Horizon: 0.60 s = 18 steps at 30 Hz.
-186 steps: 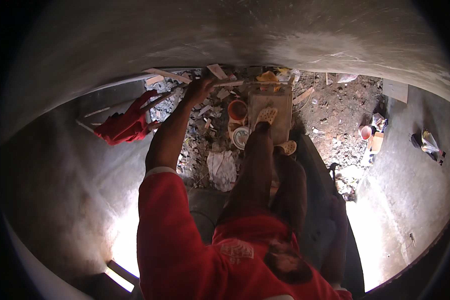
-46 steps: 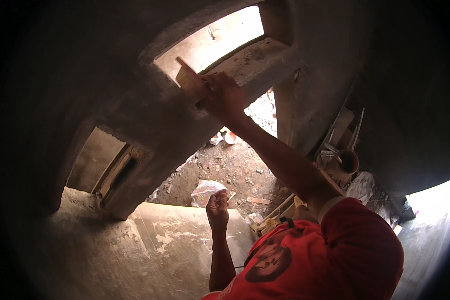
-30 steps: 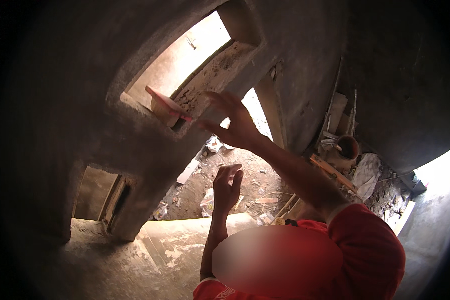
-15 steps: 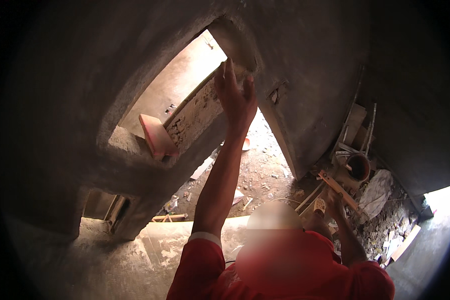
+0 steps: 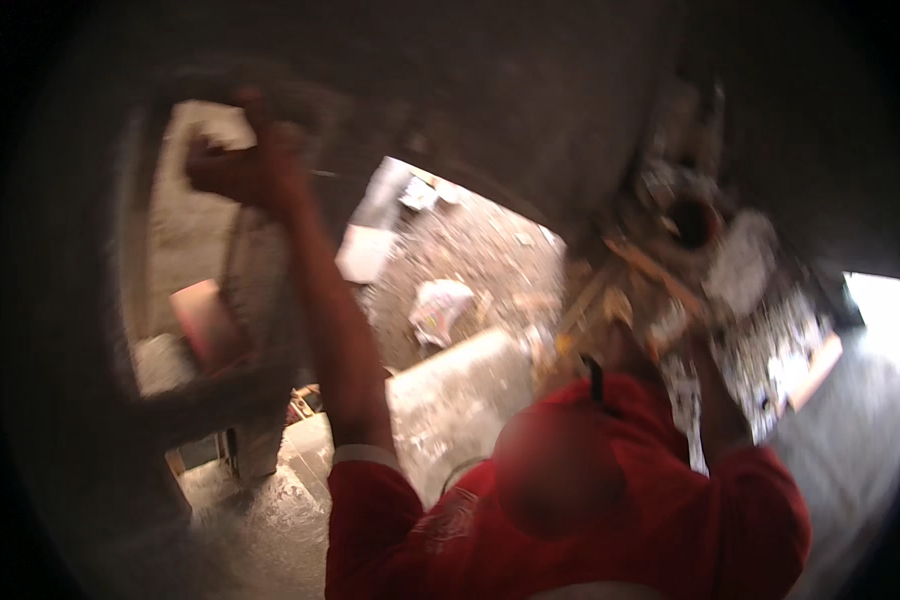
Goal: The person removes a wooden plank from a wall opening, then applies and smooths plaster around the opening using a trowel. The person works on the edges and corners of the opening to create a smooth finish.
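My left arm reaches up at the left. My left hand (image 5: 252,165), blurred by motion, is at the upper right edge of a tall opening in a grey wall (image 5: 470,70). Its fingers look spread and hold nothing I can see; whether they touch the wall is unclear. Lower in the opening, a reddish block (image 5: 210,325) stands on the ledge. At the right, my right hand (image 5: 697,333) hangs low beside the near end of a wooden plank (image 5: 657,277). Its fingers are too smeared to make out, and I cannot tell whether it grips the plank.
A round bucket (image 5: 692,222) and a pale sack (image 5: 743,258) lie amid rubble at the right. My foot, in a yellowish sandal (image 5: 618,305), is near the plank. Beyond a doorway, a crumpled white bag (image 5: 438,310) lies on stony ground. A small recess (image 5: 205,455) opens at lower left.
The view has swung, blurring the picture. My left hand has moved left across the opening's upper part. My right hand has shifted toward the plank's near end. The reddish block remains on its ledge.
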Motion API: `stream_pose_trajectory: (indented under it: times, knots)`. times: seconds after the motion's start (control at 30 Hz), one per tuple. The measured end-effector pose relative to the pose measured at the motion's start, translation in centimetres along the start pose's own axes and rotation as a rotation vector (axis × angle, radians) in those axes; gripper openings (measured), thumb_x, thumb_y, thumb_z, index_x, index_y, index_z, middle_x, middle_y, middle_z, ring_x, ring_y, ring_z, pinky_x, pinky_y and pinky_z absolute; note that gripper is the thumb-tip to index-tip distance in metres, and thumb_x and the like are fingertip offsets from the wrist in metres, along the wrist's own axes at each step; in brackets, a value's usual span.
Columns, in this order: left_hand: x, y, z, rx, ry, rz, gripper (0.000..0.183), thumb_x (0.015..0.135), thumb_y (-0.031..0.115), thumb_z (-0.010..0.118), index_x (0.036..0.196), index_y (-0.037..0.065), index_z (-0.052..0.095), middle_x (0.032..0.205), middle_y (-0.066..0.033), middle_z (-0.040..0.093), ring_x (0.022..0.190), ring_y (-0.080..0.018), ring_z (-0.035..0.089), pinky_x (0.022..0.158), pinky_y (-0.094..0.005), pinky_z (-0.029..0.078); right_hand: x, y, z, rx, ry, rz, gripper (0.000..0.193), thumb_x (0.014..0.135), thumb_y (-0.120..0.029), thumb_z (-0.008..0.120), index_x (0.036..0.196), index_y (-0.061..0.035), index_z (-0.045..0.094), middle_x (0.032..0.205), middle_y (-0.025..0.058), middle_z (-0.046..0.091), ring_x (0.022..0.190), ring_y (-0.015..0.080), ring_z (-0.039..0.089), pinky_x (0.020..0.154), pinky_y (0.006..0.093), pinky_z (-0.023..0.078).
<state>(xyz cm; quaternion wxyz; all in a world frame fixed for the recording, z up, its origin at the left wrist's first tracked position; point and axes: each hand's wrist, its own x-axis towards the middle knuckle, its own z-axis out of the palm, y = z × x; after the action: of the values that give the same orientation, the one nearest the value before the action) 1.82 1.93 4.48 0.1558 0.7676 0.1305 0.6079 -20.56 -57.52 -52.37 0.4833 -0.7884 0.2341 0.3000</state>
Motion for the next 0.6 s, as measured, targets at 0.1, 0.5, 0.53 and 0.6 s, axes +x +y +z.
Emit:
stream_pose_trajectory:
  times: [0.1, 0.5, 0.53, 0.6]
  knots:
    - [0.9, 0.2, -0.4, -0.076, -0.014, 0.019, 0.093, 0.072, 0.057, 0.091, 0.122, -0.008, 0.046, 0.115, -0.0168, 0.043, 0.108, -0.0277, 0.053, 0.079, -0.0414, 0.058, 2.4, -3.7, 0.4, 0.040, 0.071, 0.008, 0.024, 0.103, -0.023, 0.052, 0.101, -0.0035, 0.065, 0.069, 0.0023, 0.059, 0.049, 0.0140, 0.053, 0.044, 0.0322, 0.043]
    - [-15.2, 6.1, -7.4, -0.167, -0.425, 0.206, 0.042, 0.093, 0.015, 0.077, 0.118, -0.007, 0.052, 0.112, -0.0164, 0.061, 0.101, -0.0245, 0.063, 0.088, -0.0350, 0.052, 1.1, 3.0, 5.4, -0.195, 0.080, -0.030, 0.030, 0.098, -0.031, 0.059, 0.104, -0.0028, 0.067, 0.077, 0.0065, 0.065, 0.066, 0.0163, 0.065, 0.061, 0.0369, 0.051]
    - [-19.1, 6.1, -7.8, -0.255, -0.687, 0.129, 0.037, 0.093, 0.013, 0.075, 0.117, -0.005, 0.054, 0.112, -0.0150, 0.062, 0.102, -0.0254, 0.062, 0.091, -0.0367, 0.050, 0.8, 5.3, 5.9, -0.305, 0.105, -0.069, 0.028, 0.097, -0.030, 0.059, 0.099, -0.0030, 0.067, 0.074, 0.0061, 0.063, 0.064, 0.0162, 0.063, 0.060, 0.0368, 0.050]
    - [-27.5, 5.4, -8.2, -0.306, -1.109, -0.164, 0.033, 0.092, 0.012, 0.075, 0.117, -0.001, 0.058, 0.110, -0.0123, 0.063, 0.100, -0.0241, 0.061, 0.091, -0.0355, 0.048, 1.3, 8.7, 6.2, -0.371, 0.102, -0.138, 0.026, 0.095, -0.028, 0.059, 0.090, -0.0035, 0.065, 0.069, 0.0053, 0.060, 0.062, 0.0162, 0.061, 0.058, 0.0365, 0.047]
